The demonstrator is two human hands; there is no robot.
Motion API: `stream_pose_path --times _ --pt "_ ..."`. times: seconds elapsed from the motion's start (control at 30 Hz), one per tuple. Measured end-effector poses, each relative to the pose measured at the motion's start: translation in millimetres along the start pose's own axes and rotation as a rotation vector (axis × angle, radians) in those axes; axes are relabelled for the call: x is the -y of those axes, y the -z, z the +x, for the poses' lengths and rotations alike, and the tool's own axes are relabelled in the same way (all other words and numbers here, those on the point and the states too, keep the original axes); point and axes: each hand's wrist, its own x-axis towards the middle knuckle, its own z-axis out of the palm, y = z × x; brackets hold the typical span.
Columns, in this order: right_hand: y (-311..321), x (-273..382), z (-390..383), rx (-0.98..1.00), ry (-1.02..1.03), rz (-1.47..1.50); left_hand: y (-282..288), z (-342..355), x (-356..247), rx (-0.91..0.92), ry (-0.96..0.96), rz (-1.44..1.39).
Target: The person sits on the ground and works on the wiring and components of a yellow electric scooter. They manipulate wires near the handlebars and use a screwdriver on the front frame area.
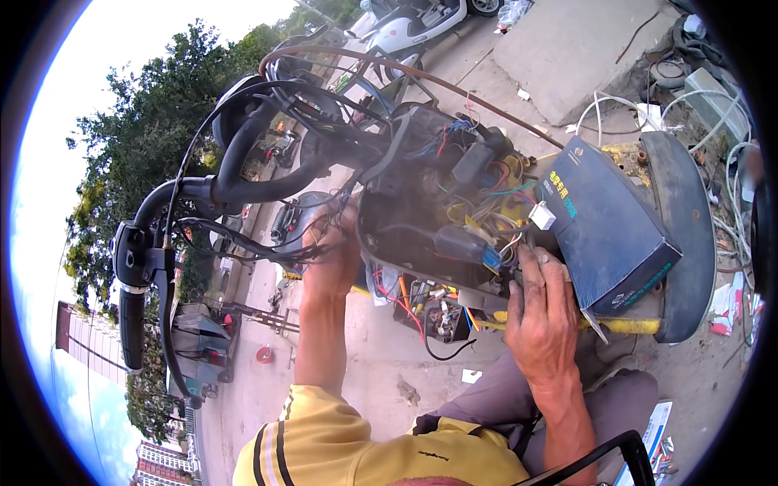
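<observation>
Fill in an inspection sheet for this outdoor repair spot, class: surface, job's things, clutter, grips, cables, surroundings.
Surface: concrete ground, dusty.
Job's things: opened scooter front with exposed wiring; dark blue box beside it.
Clutter: papers and scraps on the ground at right.
Grips: left hand reaches into the wiring; right hand is at the housing's lower edge, grasp unclear.
Cables: coloured wires tangled; white cables lying loose.
Surroundings: trees, parked scooter.
</observation>
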Motion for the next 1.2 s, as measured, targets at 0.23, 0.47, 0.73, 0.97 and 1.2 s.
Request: stream_pose_path --times 0.23,0.47,0.73,0.97,1.2 --pt "3.0 -1.0 2.6 -0.069 0.082 0.032 -1.5 2.4 3.1 -0.03 -0.041 -0.026" --pt "-4.5 0.1 -3.4 -0.079 0.098 0.009 -11.4 -2.0 -0.9 -0.04 -0.173 0.417" --pt "1.2 5.1 -2.8 -0.139 0.204 0.022 -2.3 -9.6 5.5 0.019 -0.156 0.437" --pt "2.3 12.1 -10.7 -0.14 0.273 0.085 -22.7 -12.4 2.4 -0.029 -0.16 0.302" --pt "3.4 15.8 -25.0 -0.223 0.024 0.344 -29.5 -14.0 37.4 -0.078 -0.279 0.12"
